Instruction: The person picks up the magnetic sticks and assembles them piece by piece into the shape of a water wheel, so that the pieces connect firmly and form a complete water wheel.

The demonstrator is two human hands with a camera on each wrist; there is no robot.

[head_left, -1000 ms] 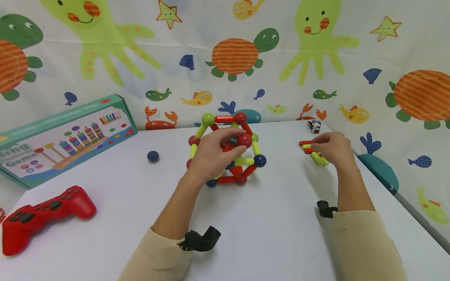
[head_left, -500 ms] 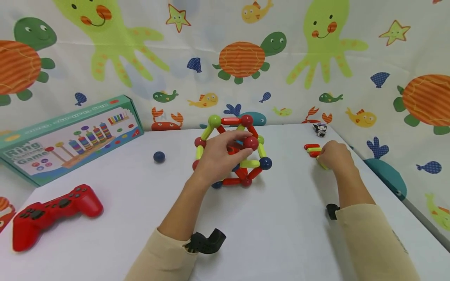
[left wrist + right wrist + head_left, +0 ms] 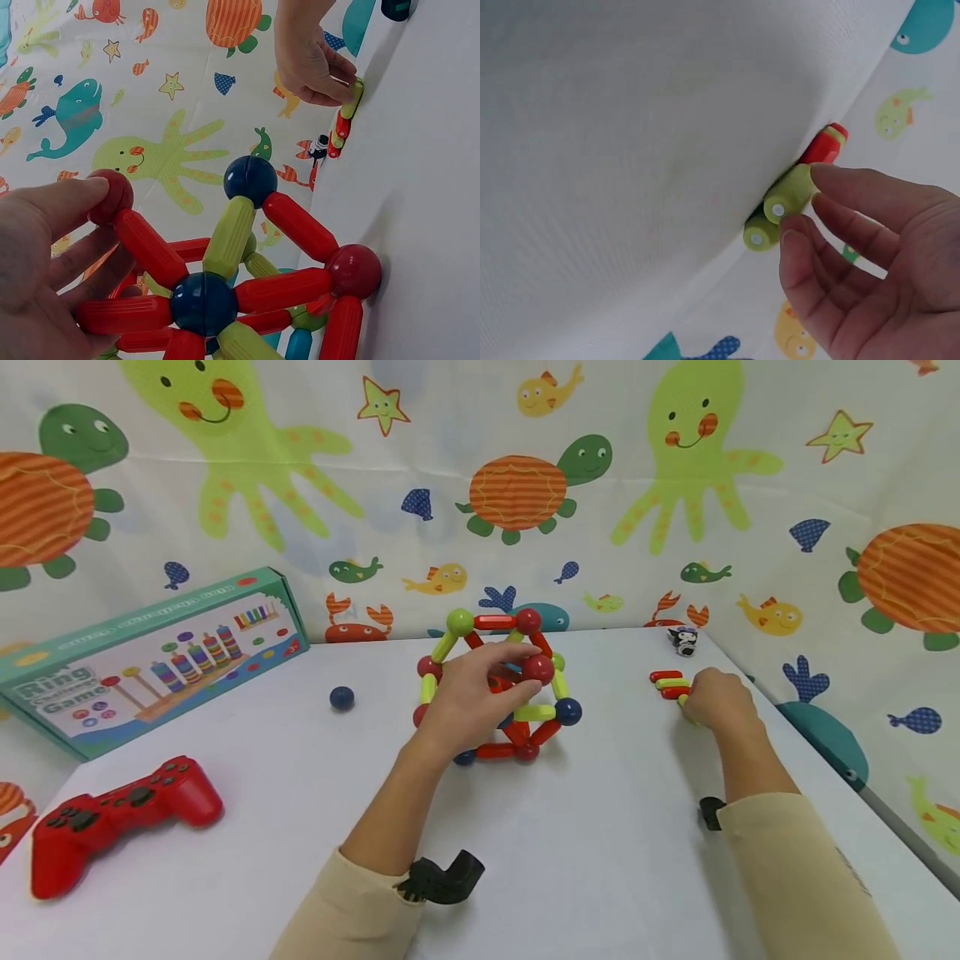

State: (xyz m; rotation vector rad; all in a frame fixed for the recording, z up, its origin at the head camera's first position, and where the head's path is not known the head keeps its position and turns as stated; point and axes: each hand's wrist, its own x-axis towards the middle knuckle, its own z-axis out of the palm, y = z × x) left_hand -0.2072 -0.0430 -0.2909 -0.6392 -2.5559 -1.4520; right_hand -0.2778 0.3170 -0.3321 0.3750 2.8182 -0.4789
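My left hand (image 3: 468,697) holds a red ball (image 3: 537,668) between thumb and fingers. That ball joins a red rod (image 3: 154,244) in a frame of magnetic building sticks and balls (image 3: 495,622), which stands mid-table. Red and yellow-green sticks meet at a dark blue ball (image 3: 204,304) in the left wrist view. My right hand (image 3: 722,702) is at a small pile of sticks on the right. There its thumb and fingertips pinch a yellow-green stick (image 3: 789,193). Another yellow-green stick (image 3: 757,234) lies beside it, and a red stick (image 3: 825,148) lies behind.
A loose dark blue ball (image 3: 342,698) lies left of the frame. Farther left are a red game controller (image 3: 127,818) and a ring game box (image 3: 157,660). A small black-and-white figure (image 3: 683,640) stands behind the sticks. A printed cloth (image 3: 420,460) hangs at the back.
My right hand has lowered onto the yellow-green sticks and its fingers have closed there. The left hand keeps its hold on the red ball. The head view has shifted slightly.
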